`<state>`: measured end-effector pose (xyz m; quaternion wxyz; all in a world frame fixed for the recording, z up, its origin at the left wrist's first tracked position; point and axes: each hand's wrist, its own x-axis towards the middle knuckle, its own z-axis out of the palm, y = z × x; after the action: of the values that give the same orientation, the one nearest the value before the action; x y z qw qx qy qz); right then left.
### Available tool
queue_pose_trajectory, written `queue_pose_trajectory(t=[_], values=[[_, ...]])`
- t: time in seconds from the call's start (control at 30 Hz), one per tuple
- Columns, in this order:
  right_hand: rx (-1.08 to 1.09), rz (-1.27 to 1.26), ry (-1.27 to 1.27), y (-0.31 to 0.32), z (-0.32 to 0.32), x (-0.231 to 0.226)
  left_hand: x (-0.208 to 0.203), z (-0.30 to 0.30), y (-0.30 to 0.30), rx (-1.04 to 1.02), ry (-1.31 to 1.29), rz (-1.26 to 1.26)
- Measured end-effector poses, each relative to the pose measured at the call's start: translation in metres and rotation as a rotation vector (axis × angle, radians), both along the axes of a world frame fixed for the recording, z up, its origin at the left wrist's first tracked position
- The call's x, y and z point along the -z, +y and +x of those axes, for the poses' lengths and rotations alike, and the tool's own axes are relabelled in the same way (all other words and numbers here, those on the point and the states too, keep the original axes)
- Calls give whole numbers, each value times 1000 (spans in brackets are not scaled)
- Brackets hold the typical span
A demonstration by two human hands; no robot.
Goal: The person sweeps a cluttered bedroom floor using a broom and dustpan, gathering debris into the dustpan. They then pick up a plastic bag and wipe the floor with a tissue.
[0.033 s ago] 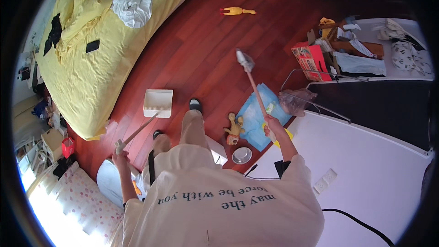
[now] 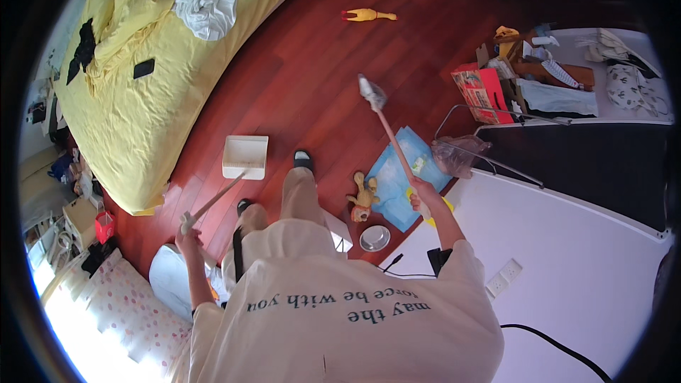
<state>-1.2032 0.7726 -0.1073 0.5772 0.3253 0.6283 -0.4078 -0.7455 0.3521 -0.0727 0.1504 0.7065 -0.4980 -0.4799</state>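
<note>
My left hand (image 2: 187,238) is closed round the long handle of a white dustpan (image 2: 245,149), which sits on the floor ahead of my feet. In my right hand (image 2: 425,196) is the pinkish handle of a broom (image 2: 391,138), held with the fingers wrapped round it. The broom's white and grey head is over the wooden floor, right of the dustpan. Whether its bristles touch the floor I cannot tell. Beneath the handle and right hand lies a light blue pad (image 2: 399,183). A tan plush toy (image 2: 363,195) rests against the pad's left side.
A yellow-covered bed (image 2: 159,120) fills the left. A rubber chicken (image 2: 369,15) lies far ahead on the floor. A metal bowl (image 2: 374,238) is near my feet. On the right stand a red box (image 2: 482,93), a plastic bag (image 2: 461,154) and a metal rail (image 2: 505,168).
The broom head has shifted slightly to the left. My left hand and the dustpan have hardly moved.
</note>
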Motion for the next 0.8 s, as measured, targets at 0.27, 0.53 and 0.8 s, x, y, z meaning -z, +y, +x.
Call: queue_pose_trajectory(t=[0.27, 0.53, 0.8], values=[[219, -132, -105, -3, -50, -79, 29, 2, -14, -14, 89, 2], [145, -17, 293, -38, -206, 2, 15, 3, -12, -107, 46, 10], [229, -165, 382, -99, -302, 112, 6, 6, -4, -175, 24, 2]])
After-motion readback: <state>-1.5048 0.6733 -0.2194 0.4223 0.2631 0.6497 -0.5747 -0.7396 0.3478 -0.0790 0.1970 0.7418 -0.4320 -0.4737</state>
